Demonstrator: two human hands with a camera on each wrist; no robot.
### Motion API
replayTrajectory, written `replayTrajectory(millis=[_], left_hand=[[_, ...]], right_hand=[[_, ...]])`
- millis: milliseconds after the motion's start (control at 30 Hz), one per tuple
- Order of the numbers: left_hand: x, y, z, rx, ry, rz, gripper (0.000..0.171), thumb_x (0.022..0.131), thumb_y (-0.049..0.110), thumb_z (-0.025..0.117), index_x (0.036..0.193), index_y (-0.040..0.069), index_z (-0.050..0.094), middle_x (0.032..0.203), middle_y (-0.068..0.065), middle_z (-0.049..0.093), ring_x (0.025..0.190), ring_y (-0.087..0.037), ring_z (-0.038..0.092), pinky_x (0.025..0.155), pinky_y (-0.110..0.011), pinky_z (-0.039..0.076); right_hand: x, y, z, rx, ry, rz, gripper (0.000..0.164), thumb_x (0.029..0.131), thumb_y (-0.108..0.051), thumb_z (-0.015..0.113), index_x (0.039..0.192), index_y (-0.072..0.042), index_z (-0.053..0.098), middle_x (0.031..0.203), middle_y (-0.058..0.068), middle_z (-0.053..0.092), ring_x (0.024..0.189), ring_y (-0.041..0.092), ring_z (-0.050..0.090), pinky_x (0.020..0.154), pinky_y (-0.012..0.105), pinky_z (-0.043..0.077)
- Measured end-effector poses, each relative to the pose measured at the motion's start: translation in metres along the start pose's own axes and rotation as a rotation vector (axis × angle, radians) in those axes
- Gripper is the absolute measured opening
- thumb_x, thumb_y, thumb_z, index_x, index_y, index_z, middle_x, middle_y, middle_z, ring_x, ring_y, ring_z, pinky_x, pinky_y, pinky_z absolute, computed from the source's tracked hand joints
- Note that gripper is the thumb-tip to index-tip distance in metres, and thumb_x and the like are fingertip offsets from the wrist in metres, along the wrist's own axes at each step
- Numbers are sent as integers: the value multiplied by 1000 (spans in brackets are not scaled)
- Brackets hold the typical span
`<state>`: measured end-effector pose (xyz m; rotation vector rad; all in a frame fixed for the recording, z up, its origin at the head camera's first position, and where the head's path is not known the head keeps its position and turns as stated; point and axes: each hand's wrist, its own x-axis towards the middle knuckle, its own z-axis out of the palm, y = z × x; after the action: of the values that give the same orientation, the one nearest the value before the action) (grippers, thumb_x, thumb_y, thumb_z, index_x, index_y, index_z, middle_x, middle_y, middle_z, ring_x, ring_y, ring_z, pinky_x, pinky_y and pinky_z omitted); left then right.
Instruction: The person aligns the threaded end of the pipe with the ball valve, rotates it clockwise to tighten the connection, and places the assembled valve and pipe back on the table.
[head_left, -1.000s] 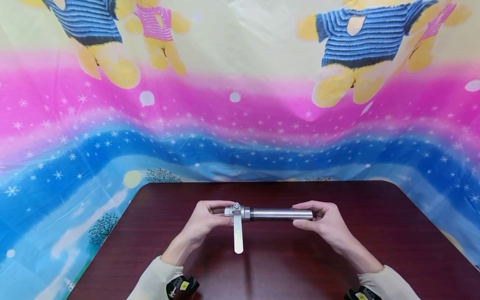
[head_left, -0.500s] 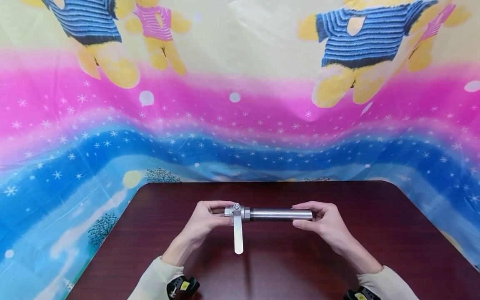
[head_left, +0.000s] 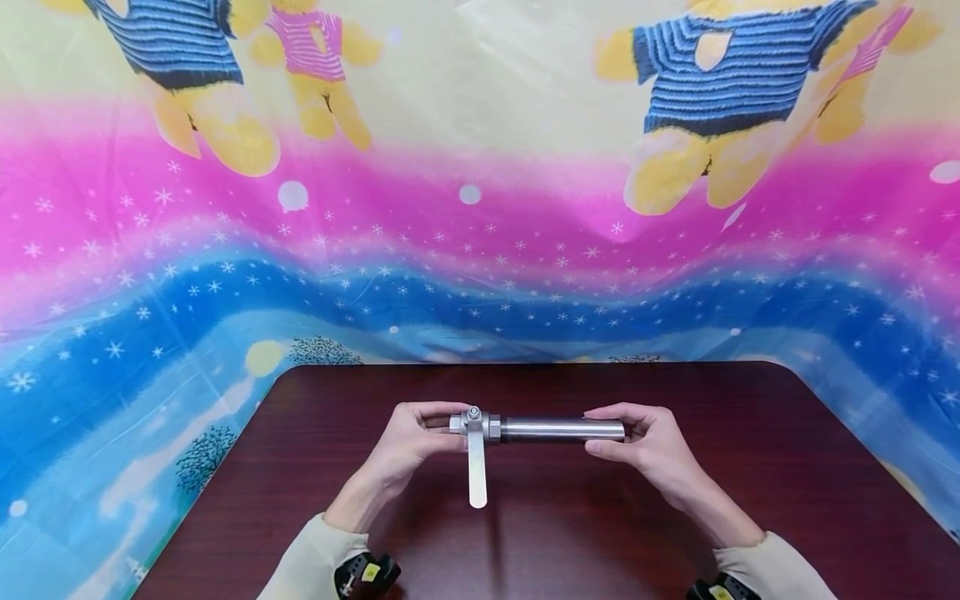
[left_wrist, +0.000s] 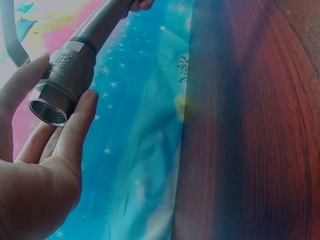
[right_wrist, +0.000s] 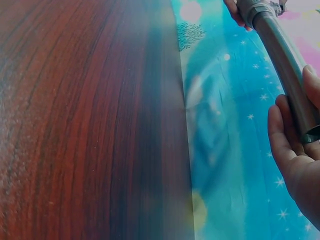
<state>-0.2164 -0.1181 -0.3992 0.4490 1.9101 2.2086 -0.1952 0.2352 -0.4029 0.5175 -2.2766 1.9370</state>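
A metal ball valve (head_left: 474, 423) joined to a straight steel pipe (head_left: 562, 428) lies level between my two hands above the table. Its flat lever handle (head_left: 477, 471) points toward me. My left hand (head_left: 408, 437) grips the valve body at the left end between thumb and fingers. The left wrist view shows the valve's open threaded socket (left_wrist: 49, 111) and raised lettering on its body. At the pipe's right end, my right hand (head_left: 648, 437) pinches it with the thumb in front and fingers behind. In the right wrist view the pipe's open end (right_wrist: 311, 134) sits by the palm.
A dark red-brown wooden table (head_left: 570, 533) with rounded far corners lies below. Behind it and at the sides hangs a colourful cloth (head_left: 480, 225) printed with bears and snowflakes. Black wrist-worn devices (head_left: 366, 575) sit at the light sleeves.
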Motion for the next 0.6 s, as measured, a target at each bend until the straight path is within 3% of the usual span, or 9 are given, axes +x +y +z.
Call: replayTrajectory(millis=[600], left_hand=[[1,-3,0,-11,9,2,48,79,-11,82,126,-12,70,104,-17,78,94,-19,76,88,-30,59]], right_hand=[[2,-3,1,-13,-20,25,41,85,0,85,121,12,71,99,8,78,79,13,69,67,27,58]])
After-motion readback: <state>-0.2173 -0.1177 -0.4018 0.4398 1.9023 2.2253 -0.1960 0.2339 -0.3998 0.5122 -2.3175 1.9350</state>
